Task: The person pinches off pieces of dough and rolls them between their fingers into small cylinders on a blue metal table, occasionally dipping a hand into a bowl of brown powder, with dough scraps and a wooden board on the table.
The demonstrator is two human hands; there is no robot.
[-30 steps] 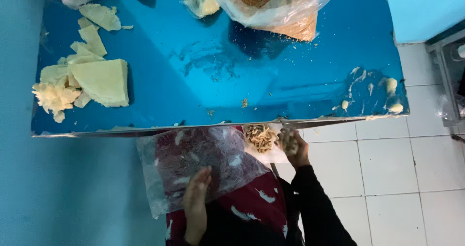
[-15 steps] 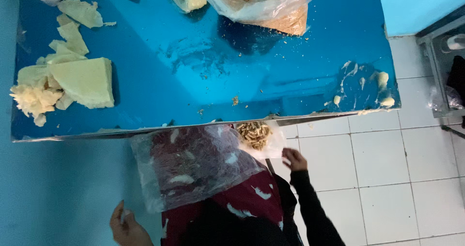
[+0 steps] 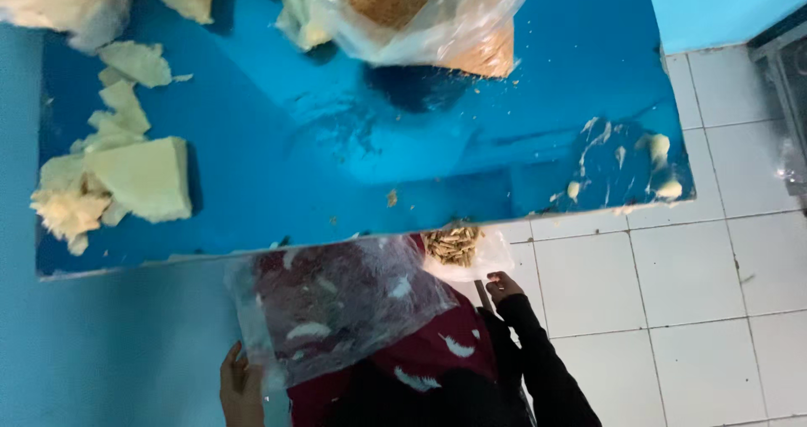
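At the far left of the shiny blue table we see a pale yellow foam block lying among torn foam scraps, with a crumbly clump touching its left side. Below the table's near edge, our left hand grips the lower left corner of a clear plastic bag, fingers curled around the film. The bag hangs just under the table edge, spread wide across our dark red, feather-patterned clothing, and pale flecks cling to its inside. At the bag's upper right corner, tight against the table edge, sits a small heap of tan shredded bits inside the plastic. Just below that heap our right hand, in a black sleeve, curls loosely near the bag's right side; we cannot tell whether it pinches the film. At the top of the table, a second clear bag holds brown crumbs. To the right, white smears mark the table's corner, above white floor tiles.
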